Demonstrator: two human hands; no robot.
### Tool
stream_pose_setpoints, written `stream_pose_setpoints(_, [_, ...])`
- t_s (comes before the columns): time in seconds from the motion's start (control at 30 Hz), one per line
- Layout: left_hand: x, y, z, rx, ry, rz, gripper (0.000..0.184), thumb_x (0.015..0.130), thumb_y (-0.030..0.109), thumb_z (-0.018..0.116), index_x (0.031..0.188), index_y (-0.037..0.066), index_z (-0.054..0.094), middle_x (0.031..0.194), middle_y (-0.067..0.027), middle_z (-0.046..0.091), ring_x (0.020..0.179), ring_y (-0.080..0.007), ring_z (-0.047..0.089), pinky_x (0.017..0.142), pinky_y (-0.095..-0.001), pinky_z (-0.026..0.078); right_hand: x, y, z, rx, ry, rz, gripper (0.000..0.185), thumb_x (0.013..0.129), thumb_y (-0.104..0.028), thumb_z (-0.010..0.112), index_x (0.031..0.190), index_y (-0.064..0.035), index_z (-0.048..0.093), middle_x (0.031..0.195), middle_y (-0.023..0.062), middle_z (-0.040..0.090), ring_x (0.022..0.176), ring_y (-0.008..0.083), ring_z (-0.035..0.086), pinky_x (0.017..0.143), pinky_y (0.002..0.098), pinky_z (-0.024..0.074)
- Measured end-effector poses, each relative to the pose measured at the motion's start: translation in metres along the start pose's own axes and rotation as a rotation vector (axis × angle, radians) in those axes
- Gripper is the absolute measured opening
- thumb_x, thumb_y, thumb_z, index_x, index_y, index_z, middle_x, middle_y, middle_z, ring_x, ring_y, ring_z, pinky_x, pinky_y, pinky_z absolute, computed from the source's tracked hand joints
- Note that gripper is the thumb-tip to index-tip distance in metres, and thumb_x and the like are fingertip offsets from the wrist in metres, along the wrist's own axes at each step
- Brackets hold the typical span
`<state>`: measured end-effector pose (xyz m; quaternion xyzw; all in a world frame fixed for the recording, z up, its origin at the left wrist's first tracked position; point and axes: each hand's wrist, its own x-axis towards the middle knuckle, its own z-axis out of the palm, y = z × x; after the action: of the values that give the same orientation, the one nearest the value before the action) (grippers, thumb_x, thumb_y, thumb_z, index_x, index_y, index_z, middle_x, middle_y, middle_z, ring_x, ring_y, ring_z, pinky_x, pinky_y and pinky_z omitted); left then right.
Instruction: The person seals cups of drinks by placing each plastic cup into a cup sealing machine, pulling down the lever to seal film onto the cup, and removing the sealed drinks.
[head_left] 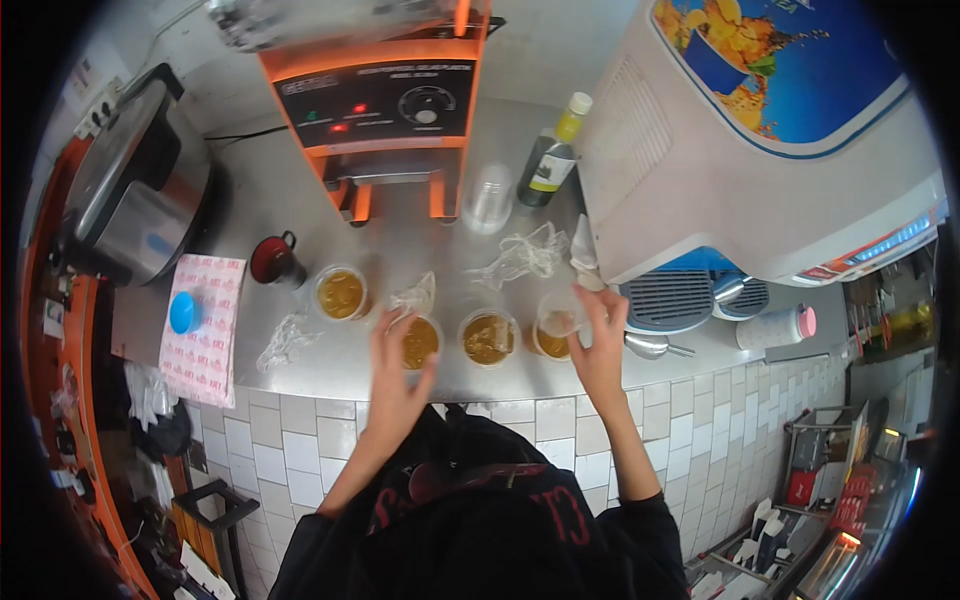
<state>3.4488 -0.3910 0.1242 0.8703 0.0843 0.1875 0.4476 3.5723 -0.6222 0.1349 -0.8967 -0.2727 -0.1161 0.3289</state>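
Several clear plastic cups of amber-brown liquid stand in a row along the counter's near edge. My left hand (pixel 392 378) curves around the left side of the second cup (pixel 421 343), fingers and thumb apart; I cannot tell whether it touches. My right hand (pixel 600 350) pinches a thin translucent piece (pixel 562 312) above the right-most cup (pixel 551 344); its exact kind is unclear. Between them, the third cup (pixel 486 340) has a pale piece on its surface. Farther left is another cup (pixel 341 293). Crumpled clear film (pixel 416 294) lies just behind my left fingertips.
Behind the cups are an orange sealing machine (pixel 375 110), a dark bottle (pixel 548 168), clear stacked cups (pixel 488 200) and crumpled film (pixel 530 252). To the left sit a dark mug (pixel 277 262), printed paper (pixel 205 350) and a large cooker (pixel 140 190). A drink dispenser (pixel 690 180) occupies the right.
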Motion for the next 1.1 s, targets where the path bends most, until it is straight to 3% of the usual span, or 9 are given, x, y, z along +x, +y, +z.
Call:
stream_pose_setpoints(0.27, [-0.026, -0.03, -0.04, 0.005, 0.259, -0.26, 0.035, 0.083, 0.001, 0.052, 0.117, 0.003, 0.045, 0.123, -0.0149, 0.041, 0.121, -0.0309, 0.038, 0.101, -0.0436, 0.032, -0.005, 0.144, -0.041, 0.113, 0.735, 0.419, 0.055, 0.077, -0.012, 0.071, 0.123, -0.0005, 0.043, 0.113, 0.0142, 0.051, 0.108, 0.0225, 0.051, 0.086, 0.0348, 0.0476])
stream_pose_setpoints(0.47, [0.003, -0.042, -0.067, -0.008, 0.386, -0.239, 0.035, 0.084, 0.001, 0.05, 0.118, 0.003, 0.044, 0.121, -0.0124, 0.042, 0.118, -0.0265, 0.04, 0.099, -0.042, 0.035, -0.028, 0.238, -0.051, 0.343, 0.593, 0.423, 0.061, 0.075, -0.014, 0.073, 0.124, 0.0, 0.04, 0.113, 0.0188, 0.052, 0.103, 0.0263, 0.054, 0.085, 0.0353, 0.0468])
stream_pose_setpoints(0.53, [0.018, -0.045, -0.074, 0.014, 0.414, -0.199, 0.034, 0.085, 0.002, 0.05, 0.119, 0.003, 0.044, 0.121, -0.0126, 0.043, 0.118, -0.0255, 0.041, 0.099, -0.0406, 0.036, -0.043, 0.246, -0.052, -0.077, 0.381, 0.321, 0.071, 0.073, -0.014, 0.074, 0.129, 0.0063, 0.033, 0.122, 0.0239, 0.045, 0.105, 0.0317, 0.053, 0.088, 0.0384, 0.0459])
stream_pose_setpoints(0.63, [0.032, -0.053, -0.087, -0.027, 0.469, -0.195, 0.033, 0.086, 0.003, 0.05, 0.119, 0.003, 0.044, 0.121, -0.0124, 0.043, 0.117, -0.0245, 0.042, 0.098, -0.0396, 0.037, -0.062, 0.169, -0.054, -0.656, 0.083, 0.668, 0.069, 0.072, -0.022, 0.075, 0.126, 0.0033, 0.041, 0.104, 0.0179, 0.056, 0.096, 0.0299, 0.056, 0.085, 0.0445, 0.0436])
stream_pose_setpoints(0.7, [0.038, -0.062, -0.095, -0.023, 0.492, -0.205, 0.032, 0.087, 0.003, 0.049, 0.119, 0.003, 0.044, 0.121, -0.0119, 0.044, 0.117, -0.0236, 0.043, 0.097, -0.0383, 0.038, -0.028, 0.076, -0.059, -0.346, -0.103, 0.796, 0.061, 0.075, -0.021, 0.072, 0.124, 0.0036, 0.045, 0.097, 0.0139, 0.06, 0.089, 0.0226, 0.058, 0.077, 0.0381, 0.0479])
stream_pose_setpoints(0.83, [0.049, -0.073, -0.109, -0.159, 0.499, -0.262, 0.032, 0.087, 0.002, 0.048, 0.118, 0.003, 0.043, 0.121, -0.0106, 0.046, 0.116, -0.0212, 0.045, 0.094, -0.0343, 0.04, 0.04, -0.046, -0.01, 0.435, -0.362, 0.379, 0.049, 0.078, -0.014, 0.067, 0.123, -0.004, 0.05, 0.09, 0.0064, 0.061, 0.077, 0.0115, 0.059, 0.065, 0.0246, 0.0493])
stream_pose_setpoints(0.9, [0.058, -0.074, -0.114, -0.24, 0.516, -0.259, 0.032, 0.087, 0.0, 0.047, 0.119, 0.003, 0.043, 0.121, -0.0102, 0.047, 0.116, -0.0203, 0.045, 0.093, -0.0326, 0.041, 0.067, -0.097, 0.042, 0.528, -0.545, 0.237, 0.058, 0.074, -0.016, 0.071, 0.126, -0.0072, 0.047, 0.107, 0.0104, 0.055, 0.094, 0.0178, 0.057, 0.077, 0.0299, 0.0491])
stream_pose_setpoints(0.97, [0.066, -0.075, -0.121, -0.351, 0.562, -0.208, 0.032, 0.086, -0.001, 0.046, 0.118, 0.002, 0.042, 0.12, -0.0102, 0.047, 0.116, -0.0205, 0.045, 0.092, -0.0324, 0.041, 0.076, -0.134, 0.11, 0.391, -0.545, -0.1, 0.072, 0.071, -0.018, 0.074, 0.133, -0.0105, 0.037, 0.121, 0.0162, 0.045, 0.112, 0.0267, 0.047, 0.091, 0.0352, 0.0421])
stream_pose_setpoints(1.1, [0.078, -0.077, -0.141, -0.437, 0.575, -0.183, 0.03, 0.086, 0.0, 0.045, 0.116, 0.002, 0.043, 0.116, -0.0116, 0.048, 0.113, -0.0208, 0.047, 0.092, -0.0336, 0.042, 0.076, -0.183, 0.207, 0.044, -0.583, -0.177, 0.095, 0.064, -0.019, 0.077, 0.14, -0.0144, 0.021, 0.131, 0.0193, 0.033, 0.121, 0.0366, 0.034, 0.095, 0.0485, 0.0351])
